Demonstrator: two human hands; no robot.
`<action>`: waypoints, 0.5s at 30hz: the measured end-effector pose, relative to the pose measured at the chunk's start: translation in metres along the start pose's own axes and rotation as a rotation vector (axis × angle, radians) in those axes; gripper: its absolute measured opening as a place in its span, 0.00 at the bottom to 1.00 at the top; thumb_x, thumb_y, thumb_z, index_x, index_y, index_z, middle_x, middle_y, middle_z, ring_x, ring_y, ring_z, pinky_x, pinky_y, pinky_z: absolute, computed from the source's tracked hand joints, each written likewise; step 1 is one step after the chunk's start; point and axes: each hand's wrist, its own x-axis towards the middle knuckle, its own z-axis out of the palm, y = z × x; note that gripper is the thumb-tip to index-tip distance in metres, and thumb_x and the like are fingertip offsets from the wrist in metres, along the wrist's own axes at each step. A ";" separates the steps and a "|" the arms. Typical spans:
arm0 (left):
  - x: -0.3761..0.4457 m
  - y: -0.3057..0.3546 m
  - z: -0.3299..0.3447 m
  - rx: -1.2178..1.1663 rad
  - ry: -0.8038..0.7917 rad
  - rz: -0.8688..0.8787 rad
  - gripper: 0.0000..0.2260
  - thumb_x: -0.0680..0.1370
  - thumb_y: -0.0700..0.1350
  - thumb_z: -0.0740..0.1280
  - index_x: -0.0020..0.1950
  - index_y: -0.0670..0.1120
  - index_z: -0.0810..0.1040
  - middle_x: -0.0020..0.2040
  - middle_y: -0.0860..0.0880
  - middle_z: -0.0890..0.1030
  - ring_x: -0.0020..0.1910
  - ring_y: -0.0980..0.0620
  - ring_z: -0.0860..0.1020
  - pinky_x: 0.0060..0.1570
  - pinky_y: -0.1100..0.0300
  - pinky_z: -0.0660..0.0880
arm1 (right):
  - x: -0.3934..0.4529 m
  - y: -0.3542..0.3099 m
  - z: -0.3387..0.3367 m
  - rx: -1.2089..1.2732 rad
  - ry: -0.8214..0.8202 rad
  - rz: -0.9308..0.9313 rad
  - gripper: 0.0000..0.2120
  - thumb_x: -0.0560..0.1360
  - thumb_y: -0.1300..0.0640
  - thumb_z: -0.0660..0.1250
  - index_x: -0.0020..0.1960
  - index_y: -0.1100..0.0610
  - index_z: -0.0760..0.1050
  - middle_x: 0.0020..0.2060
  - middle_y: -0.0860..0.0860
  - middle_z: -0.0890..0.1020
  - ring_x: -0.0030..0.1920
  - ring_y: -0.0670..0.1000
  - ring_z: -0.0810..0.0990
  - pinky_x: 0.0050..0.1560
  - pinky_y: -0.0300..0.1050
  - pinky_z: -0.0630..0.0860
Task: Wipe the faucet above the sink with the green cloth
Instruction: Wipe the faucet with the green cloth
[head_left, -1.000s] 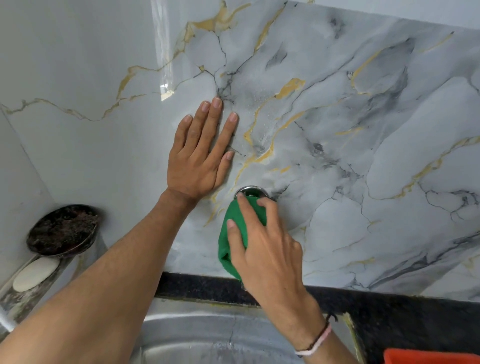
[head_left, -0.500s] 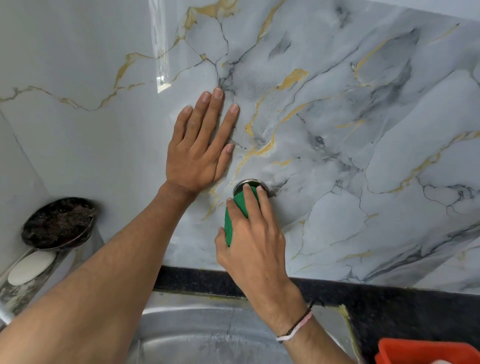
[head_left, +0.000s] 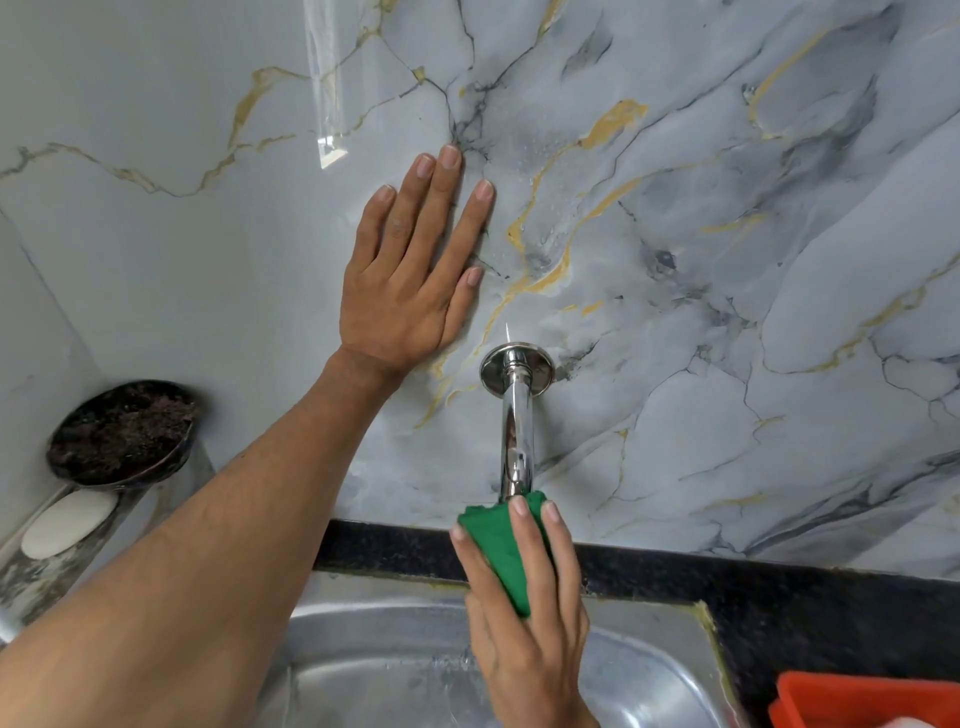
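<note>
A chrome faucet (head_left: 516, 415) sticks out of the marble wall on a round flange, its bare pipe running down toward me. My right hand (head_left: 524, 613) is wrapped round the pipe's lower part with the green cloth (head_left: 493, 545) between fingers and metal; the spout end is hidden under the cloth. My left hand (head_left: 415, 270) lies flat on the wall, fingers spread, up and left of the flange, holding nothing. The steel sink (head_left: 389, 665) sits below.
A black stone counter strip (head_left: 727, 587) runs along the wall's foot. At the left a metal shelf holds a round dish of dark matter (head_left: 122, 434) and a white soap bar (head_left: 67, 522). An orange tub's corner (head_left: 862, 699) shows at bottom right.
My right hand has slid with the cloth from the wall flange down along the pipe toward me, baring the chrome. The left hand has stayed pressed on the wall.
</note>
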 end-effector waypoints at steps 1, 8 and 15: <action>0.001 0.000 0.000 0.000 0.002 0.000 0.28 0.83 0.51 0.53 0.83 0.45 0.63 0.80 0.38 0.69 0.81 0.40 0.65 0.81 0.46 0.61 | -0.006 0.000 -0.004 0.032 -0.010 -0.001 0.20 0.78 0.66 0.69 0.64 0.47 0.83 0.74 0.53 0.71 0.78 0.58 0.68 0.62 0.50 0.83; -0.001 -0.001 0.001 -0.011 -0.005 -0.006 0.28 0.83 0.51 0.53 0.83 0.46 0.62 0.81 0.39 0.66 0.83 0.42 0.60 0.83 0.47 0.58 | -0.008 0.010 -0.043 0.967 -0.005 1.154 0.27 0.67 0.70 0.68 0.62 0.51 0.82 0.67 0.53 0.83 0.60 0.56 0.83 0.46 0.39 0.85; -0.001 -0.001 0.002 -0.008 -0.002 -0.006 0.28 0.83 0.51 0.53 0.84 0.46 0.61 0.83 0.42 0.58 0.84 0.44 0.56 0.85 0.49 0.53 | 0.117 0.070 -0.009 1.504 -0.473 1.811 0.18 0.78 0.50 0.60 0.49 0.62 0.82 0.40 0.62 0.86 0.40 0.60 0.85 0.49 0.53 0.82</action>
